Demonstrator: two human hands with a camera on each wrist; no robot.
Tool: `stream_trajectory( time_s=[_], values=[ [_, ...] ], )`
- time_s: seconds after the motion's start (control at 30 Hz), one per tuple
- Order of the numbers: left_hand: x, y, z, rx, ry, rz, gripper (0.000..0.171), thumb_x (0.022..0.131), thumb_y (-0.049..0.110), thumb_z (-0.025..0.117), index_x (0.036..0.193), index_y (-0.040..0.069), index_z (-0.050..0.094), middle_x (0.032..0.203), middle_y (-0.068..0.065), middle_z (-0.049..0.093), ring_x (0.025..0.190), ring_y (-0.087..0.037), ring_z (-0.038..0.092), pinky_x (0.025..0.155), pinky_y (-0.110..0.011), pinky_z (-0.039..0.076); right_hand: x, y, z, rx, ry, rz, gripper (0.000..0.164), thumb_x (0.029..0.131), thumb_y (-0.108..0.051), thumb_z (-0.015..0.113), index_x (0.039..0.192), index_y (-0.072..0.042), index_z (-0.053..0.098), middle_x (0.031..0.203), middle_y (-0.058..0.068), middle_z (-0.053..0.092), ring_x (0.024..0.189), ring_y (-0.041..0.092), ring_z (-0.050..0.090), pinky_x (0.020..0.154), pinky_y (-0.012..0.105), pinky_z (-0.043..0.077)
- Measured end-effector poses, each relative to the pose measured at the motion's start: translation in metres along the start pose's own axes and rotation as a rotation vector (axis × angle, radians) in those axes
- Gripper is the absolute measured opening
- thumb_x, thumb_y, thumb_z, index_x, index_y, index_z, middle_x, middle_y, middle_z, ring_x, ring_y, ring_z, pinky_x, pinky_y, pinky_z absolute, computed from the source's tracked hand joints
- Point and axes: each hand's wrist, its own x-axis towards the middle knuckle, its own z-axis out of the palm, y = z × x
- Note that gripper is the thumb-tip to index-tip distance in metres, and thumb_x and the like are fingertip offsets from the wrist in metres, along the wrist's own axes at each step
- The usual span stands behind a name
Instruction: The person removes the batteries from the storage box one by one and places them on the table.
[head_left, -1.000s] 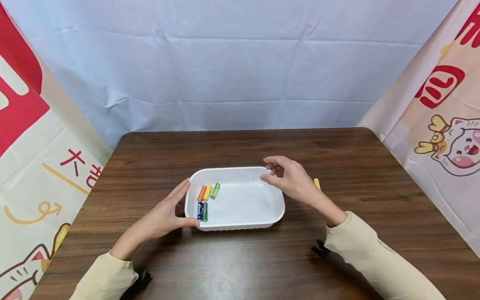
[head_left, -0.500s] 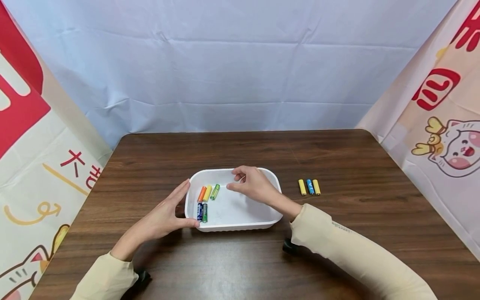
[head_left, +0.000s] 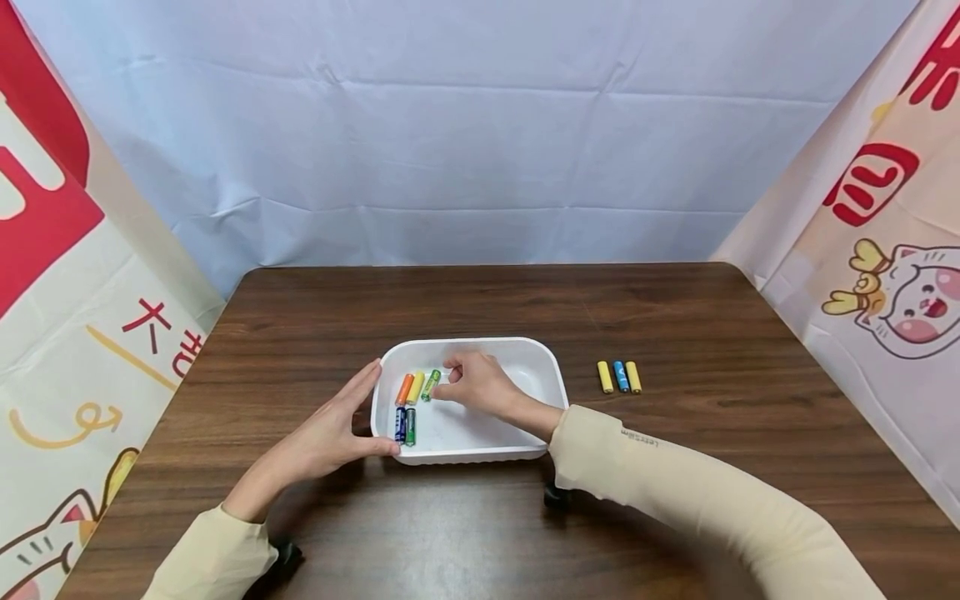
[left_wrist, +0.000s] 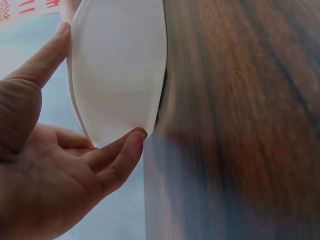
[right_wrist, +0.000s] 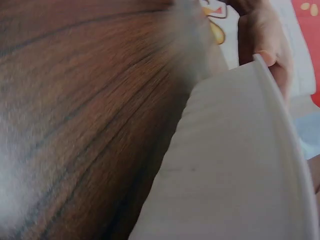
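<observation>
A white plastic tray (head_left: 525,354) stands on the table, with several batteries grouped at its left end. My left hand (head_left: 333,421) holds that end, thumb on the front rim and fingers along the far corner. In the left wrist view, bent fingers (left_wrist: 132,145) lie against the tray's end wall (left_wrist: 117,75). Inside the tray, my right hand (head_left: 480,385) has its thumb and index finger apart, right beside a tilted light green battery (head_left: 431,385). An orange battery (head_left: 404,389) and a yellow battery (head_left: 416,388) lie left of it, with a blue battery (head_left: 400,425) and a dark green battery (head_left: 410,426) in front.
On the brown table (head_left: 675,317), right of the tray, a blue battery (head_left: 620,376) lies between two yellow ones. A pale cloth (head_left: 480,167) hangs behind the table, and printed banners (head_left: 892,275) flank both sides. The tray's side wall (right_wrist: 225,160) fills much of the right wrist view.
My right hand has moved left from the tray's right rim to the light green battery, uncovering the three batteries on the table. The left hand and tray have stayed in place.
</observation>
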Motion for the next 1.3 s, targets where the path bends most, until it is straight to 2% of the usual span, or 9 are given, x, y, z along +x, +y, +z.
stream_trajectory(
  time_s=[0.23, 0.4, 0.67, 0.77, 0.93, 1.17, 1.3],
  values=[
    [0.001, 0.0, 0.001, -0.005, -0.001, 0.012, 0.116, 0.083, 0.044, 0.087, 0.164, 0.001, 0.016, 0.171, -0.018, 0.013, 0.151, -0.038, 0.025, 0.116, -0.062, 0.026, 0.007, 0.006, 0.009, -0.018, -0.01, 0.013, 0.024, 0.085, -0.014, 0.086, 0.084, -0.004, 0.064, 0.07, 0.001, 0.053, 0.06, 0.008, 0.043, 0.055, 0.021, 0.031],
    [0.001, 0.001, 0.0, -0.009, -0.004, 0.011, 0.116, 0.083, 0.044, 0.087, 0.164, 0.0, 0.015, 0.171, -0.018, 0.012, 0.152, -0.038, 0.024, 0.117, -0.062, 0.026, 0.009, 0.008, 0.014, -0.07, 0.013, -0.009, 0.034, 0.083, -0.016, 0.087, 0.073, -0.009, 0.056, 0.066, -0.002, 0.047, 0.059, 0.008, 0.039, 0.055, 0.021, 0.028],
    [0.0, -0.001, 0.001, 0.004, 0.005, 0.009, 0.116, 0.084, 0.044, 0.087, 0.164, -0.002, 0.017, 0.17, -0.02, 0.013, 0.149, -0.038, 0.029, 0.115, -0.061, 0.029, 0.01, 0.01, 0.025, -0.147, 0.061, -0.013, 0.035, 0.077, -0.025, 0.09, 0.075, -0.011, 0.058, 0.071, -0.005, 0.049, 0.065, 0.01, 0.042, 0.055, 0.025, 0.032],
    [0.001, -0.002, 0.002, 0.003, 0.006, 0.015, 0.115, 0.083, 0.043, 0.087, 0.163, -0.002, 0.017, 0.17, -0.02, 0.013, 0.15, -0.038, 0.028, 0.115, -0.061, 0.029, 0.01, 0.011, 0.027, -0.171, 0.083, -0.009, 0.034, 0.077, -0.028, 0.091, 0.079, -0.009, 0.062, 0.073, -0.004, 0.05, 0.067, 0.012, 0.044, 0.055, 0.026, 0.034],
    [0.001, -0.002, 0.004, -0.003, 0.005, 0.016, 0.115, 0.083, 0.041, 0.088, 0.163, -0.003, 0.018, 0.17, -0.02, 0.014, 0.148, -0.039, 0.03, 0.115, -0.061, 0.029, 0.008, 0.012, 0.03, -0.21, 0.085, 0.011, 0.036, 0.078, -0.033, 0.092, 0.093, -0.009, 0.07, 0.081, -0.001, 0.056, 0.074, 0.014, 0.049, 0.058, 0.028, 0.039],
    [0.002, -0.002, 0.003, 0.006, 0.01, 0.024, 0.116, 0.082, 0.042, 0.088, 0.164, -0.002, 0.018, 0.17, -0.02, 0.014, 0.15, -0.039, 0.028, 0.115, -0.062, 0.029, 0.007, 0.008, 0.033, -0.272, 0.086, 0.016, 0.053, 0.078, -0.035, 0.092, 0.119, -0.008, 0.072, 0.107, 0.005, 0.068, 0.093, 0.019, 0.06, 0.072, 0.037, 0.053],
    [0.001, -0.001, 0.002, 0.009, 0.009, 0.018, 0.116, 0.083, 0.043, 0.088, 0.164, -0.001, 0.017, 0.171, -0.02, 0.014, 0.15, -0.039, 0.028, 0.115, -0.062, 0.029, 0.008, 0.006, 0.035, -0.3, 0.081, 0.014, 0.054, 0.08, -0.036, 0.09, 0.122, -0.008, 0.071, 0.111, 0.008, 0.067, 0.095, 0.021, 0.063, 0.074, 0.04, 0.055]
  ],
)
